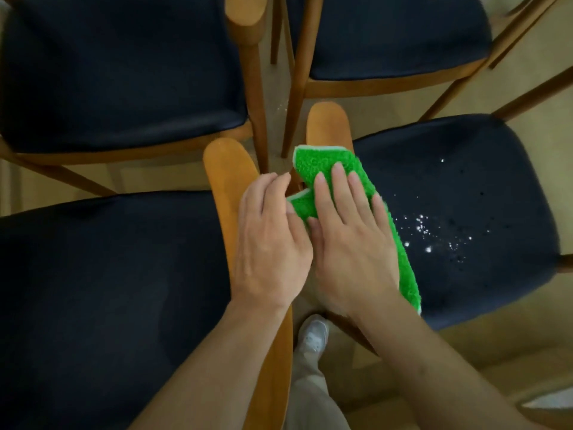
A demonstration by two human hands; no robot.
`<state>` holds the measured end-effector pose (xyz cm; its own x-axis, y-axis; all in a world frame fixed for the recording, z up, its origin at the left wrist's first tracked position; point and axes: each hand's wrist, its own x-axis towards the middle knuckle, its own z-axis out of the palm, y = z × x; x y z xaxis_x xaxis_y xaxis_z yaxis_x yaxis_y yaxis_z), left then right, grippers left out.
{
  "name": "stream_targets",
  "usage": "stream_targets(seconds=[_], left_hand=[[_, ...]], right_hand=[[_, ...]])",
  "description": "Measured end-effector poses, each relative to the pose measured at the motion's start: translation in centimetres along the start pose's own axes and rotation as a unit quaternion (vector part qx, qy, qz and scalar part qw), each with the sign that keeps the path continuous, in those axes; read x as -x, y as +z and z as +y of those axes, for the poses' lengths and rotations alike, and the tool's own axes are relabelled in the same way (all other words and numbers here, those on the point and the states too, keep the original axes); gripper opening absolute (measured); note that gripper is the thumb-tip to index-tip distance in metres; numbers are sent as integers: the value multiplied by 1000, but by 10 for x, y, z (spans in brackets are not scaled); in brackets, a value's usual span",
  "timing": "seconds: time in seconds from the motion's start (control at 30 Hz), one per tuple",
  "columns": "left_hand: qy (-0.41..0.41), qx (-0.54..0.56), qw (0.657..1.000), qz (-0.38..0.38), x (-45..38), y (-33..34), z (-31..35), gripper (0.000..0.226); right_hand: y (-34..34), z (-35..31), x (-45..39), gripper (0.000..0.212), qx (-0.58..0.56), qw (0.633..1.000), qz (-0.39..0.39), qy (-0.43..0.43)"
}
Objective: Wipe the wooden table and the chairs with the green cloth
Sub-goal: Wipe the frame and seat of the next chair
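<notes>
The green cloth [313, 164] lies draped over the wooden backrest [327, 125] of the near right chair. My right hand [347, 237] presses flat on the cloth with straight fingers. My left hand [269, 237] rests on the wooden backrest [226, 175] of the near left chair, its fingers loosely curled beside the cloth's edge and holding nothing. The near right chair's dark seat [465, 187] carries white specks [434, 234]. The wooden table is out of view.
Two more dark-seated wooden chairs [117, 72] [390, 35] stand at the far left and far right, their legs crowding the narrow gap in the middle. My leg and shoe [313, 333] stand between the two near chairs on the pale floor [527, 352].
</notes>
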<state>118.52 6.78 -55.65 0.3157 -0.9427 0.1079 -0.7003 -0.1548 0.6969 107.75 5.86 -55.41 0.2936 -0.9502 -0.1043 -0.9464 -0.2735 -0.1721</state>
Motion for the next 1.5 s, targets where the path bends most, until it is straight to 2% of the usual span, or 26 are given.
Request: stream_targets(seconds=[0.1, 0.2, 0.27, 0.37, 0.53, 0.63, 0.7, 0.83, 0.97, 1.07, 1.17, 1.27, 1.4, 1.5], left_hand=[[7, -31, 999, -11, 1, 4, -2, 38], [-5, -78, 996, -31, -2, 5, 1, 41], [-8, -93, 995, -37, -3, 6, 2, 42], [7, -92, 995, -34, -3, 5, 0, 42], [4, -104, 994, -35, -1, 3, 1, 49], [8, -126, 991, -48, -1, 4, 3, 50], [11, -138, 989, -53, -1, 5, 3, 52], [23, -148, 988, -47, -2, 6, 0, 49], [19, -165, 985, -54, -3, 7, 2, 51], [10, -163, 985, -51, -4, 7, 3, 49], [8, -158, 986, -48, -3, 5, 4, 47], [5, -157, 986, -57, -3, 4, 5, 46], [-4, -162, 984, -69, -2, 3, 6, 47], [-4, -171, 982, -79, -2, 2, 8, 48]], right_hand=[[-4, 12, -49, 53, -11, 999, -8, -48], [-10, 21, -103, 52, -34, 998, -9, -51], [-8, 21, -109, 53, -31, 998, -4, -45], [-3, 22, -67, 53, -37, 997, -9, -60], [-1, 50, 66, 52, -33, 992, -74, -91], [-2, 63, 93, 54, -46, 988, -116, -93], [-3, 59, 75, 54, -65, 988, -114, -78], [-4, 35, -12, 57, -119, 991, -59, -27], [-7, 20, -109, 55, -100, 995, -15, 1], [-5, 22, -127, 55, -54, 998, -22, -10], [-4, 28, -81, 57, -34, 995, -66, -63], [-2, 45, 9, 55, -25, 985, -130, -106], [-10, 75, 109, 50, -50, 983, -142, -104], [-14, 84, 124, 49, -48, 977, -179, -105]])
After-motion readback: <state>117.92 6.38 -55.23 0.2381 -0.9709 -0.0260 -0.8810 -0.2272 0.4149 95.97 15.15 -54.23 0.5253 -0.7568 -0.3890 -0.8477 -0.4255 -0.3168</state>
